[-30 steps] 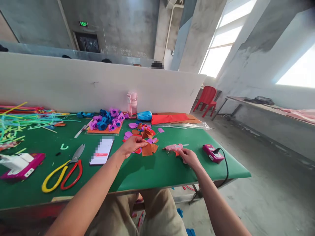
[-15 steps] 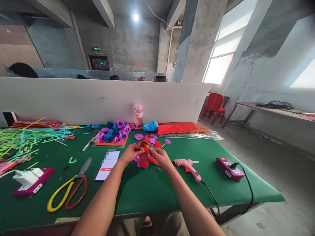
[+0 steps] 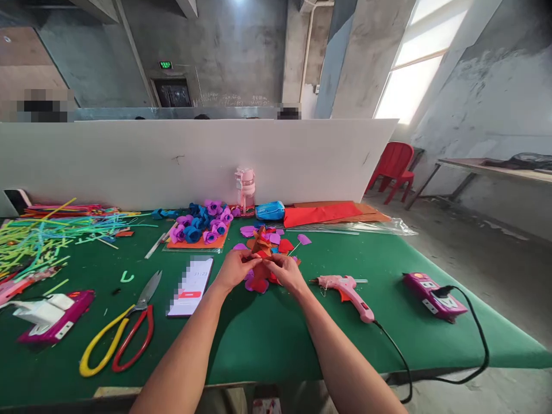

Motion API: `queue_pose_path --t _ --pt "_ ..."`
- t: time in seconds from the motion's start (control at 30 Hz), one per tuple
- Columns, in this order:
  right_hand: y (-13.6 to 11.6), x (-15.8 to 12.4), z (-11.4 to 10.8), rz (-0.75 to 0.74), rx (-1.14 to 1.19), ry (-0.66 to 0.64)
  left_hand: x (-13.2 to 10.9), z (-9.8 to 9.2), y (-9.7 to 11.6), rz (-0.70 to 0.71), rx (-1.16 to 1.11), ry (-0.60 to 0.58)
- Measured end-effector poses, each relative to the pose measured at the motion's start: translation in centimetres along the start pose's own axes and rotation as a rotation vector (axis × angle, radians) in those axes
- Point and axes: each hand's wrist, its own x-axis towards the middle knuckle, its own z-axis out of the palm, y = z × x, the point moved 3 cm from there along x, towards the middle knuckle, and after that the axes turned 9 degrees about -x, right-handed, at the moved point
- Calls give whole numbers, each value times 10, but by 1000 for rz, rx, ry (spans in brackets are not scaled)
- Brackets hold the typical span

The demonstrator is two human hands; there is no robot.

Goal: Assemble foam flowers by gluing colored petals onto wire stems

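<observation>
Both of my hands meet over a pile of cut petals at the middle of the green table. Between finger and thumb, my left hand [image 3: 235,269] pinches one side of a red paper petal [image 3: 262,254]. My right hand [image 3: 286,272] pinches its other side, the fingertips of both hands almost touching. Beneath and around them lie loose red petals [image 3: 259,284], purple petals [image 3: 304,239] and brownish-orange pieces, partly covered by my fingers. A pink glue gun [image 3: 347,290] rests on its side to the right of my right hand.
Left of my arms lie a phone [image 3: 192,287] and large scissors [image 3: 144,307]. Purple and blue paper flowers [image 3: 200,223] sit behind, near a pink bottle [image 3: 245,187] and red paper sheets [image 3: 321,214]. Colourful strips [image 3: 56,230] cover the far left. A corded purple power strip [image 3: 434,296] stands right.
My hands have drawn closer together on the red petal, the right hand's fingers now curled in toward the left's. The camera view has shifted slightly.
</observation>
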Motion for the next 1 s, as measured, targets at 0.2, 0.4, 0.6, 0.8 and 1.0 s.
queue_pose_path --t 0.2,0.4,0.6,0.8,1.0 --pt "10 1 8 72 106 10 1 3 -1 1 13 30" --pt "18 6 3 108 111 136 5 4 -10 17 -57 87" --pt "20 8 -22 139 237 396 4 1 -13 -2 -21 145" --pt "20 7 -25 116 270 456 3 10 -9 13 -251 101" --pt "22 7 -28 75 260 509 4 5 -7 128 -273 203"
